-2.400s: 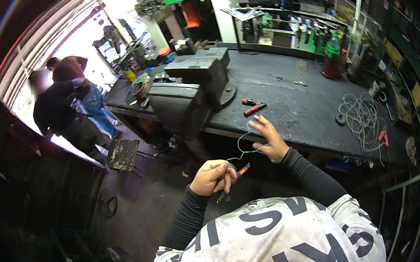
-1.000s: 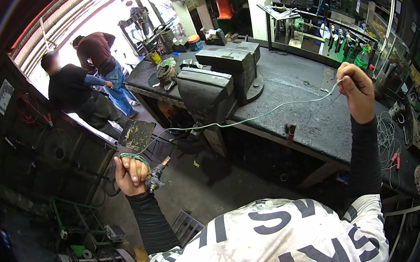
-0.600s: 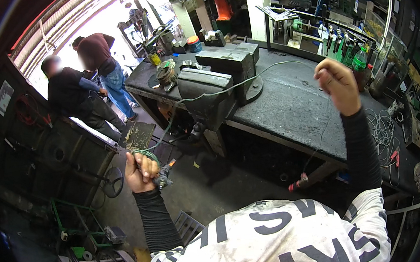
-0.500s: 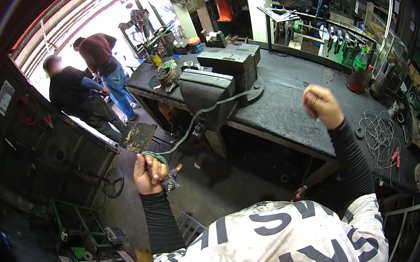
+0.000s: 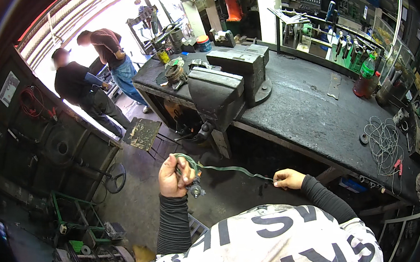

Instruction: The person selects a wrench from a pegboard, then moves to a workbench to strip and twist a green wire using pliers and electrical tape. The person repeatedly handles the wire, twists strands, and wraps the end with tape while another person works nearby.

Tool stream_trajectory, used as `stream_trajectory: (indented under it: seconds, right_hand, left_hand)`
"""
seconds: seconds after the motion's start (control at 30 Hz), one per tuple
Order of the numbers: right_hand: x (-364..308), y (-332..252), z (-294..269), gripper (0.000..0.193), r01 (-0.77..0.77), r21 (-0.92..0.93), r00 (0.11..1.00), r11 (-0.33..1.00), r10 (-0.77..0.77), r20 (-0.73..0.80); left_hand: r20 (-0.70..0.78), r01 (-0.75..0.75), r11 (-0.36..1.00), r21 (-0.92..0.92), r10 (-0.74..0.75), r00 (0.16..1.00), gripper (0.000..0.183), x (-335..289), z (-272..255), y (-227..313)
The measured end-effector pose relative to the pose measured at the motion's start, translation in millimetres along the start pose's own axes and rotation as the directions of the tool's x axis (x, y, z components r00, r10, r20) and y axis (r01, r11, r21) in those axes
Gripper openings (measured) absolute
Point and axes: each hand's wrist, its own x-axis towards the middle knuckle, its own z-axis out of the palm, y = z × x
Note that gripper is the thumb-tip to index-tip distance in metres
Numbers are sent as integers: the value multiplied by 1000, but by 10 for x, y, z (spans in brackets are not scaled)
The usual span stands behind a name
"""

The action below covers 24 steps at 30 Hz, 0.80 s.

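Green wire (image 5: 236, 168) | coil: in my left hand (image 5: 175, 178), fingers curled closed round it | span: wavy, long axis left to right, sloping toward my body | my right hand (image 5: 290, 179): fingertips pinched on span's right end | dark fitting (image 5: 195, 189): beside my left fingers, grip unclear

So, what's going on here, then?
A person is handling green wire with two bare hands. The left hand holds a coil of it, with a small metal fitting beside that hand; the right hand pinches the strand stretching across from the coil. Both are on the near side of a dark workbench bearing a big vise. Two other people stand near the bright opening.
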Motion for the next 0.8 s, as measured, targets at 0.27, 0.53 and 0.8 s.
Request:
stream_trajectory:
  seconds: [0.27, 0.53, 0.8]
  right_hand:
    - [25, -762, 291, 10, 283, 310, 952, 908, -306, 27]
    - [132, -862, 258, 15, 438, 309, 895, 844, -442, -60]
    - [65, -707, 266, 18, 202, 367, 956, 908, -264, 127]
  left_hand:
    - [160, 249, 952, 179, -278, 947, 44, -8, 425, -212]
    - [248, 341, 918, 201, -385, 889, 45, 3, 542, -320]
    - [231, 352, 919, 179, -387, 893, 43, -17, 481, -296]
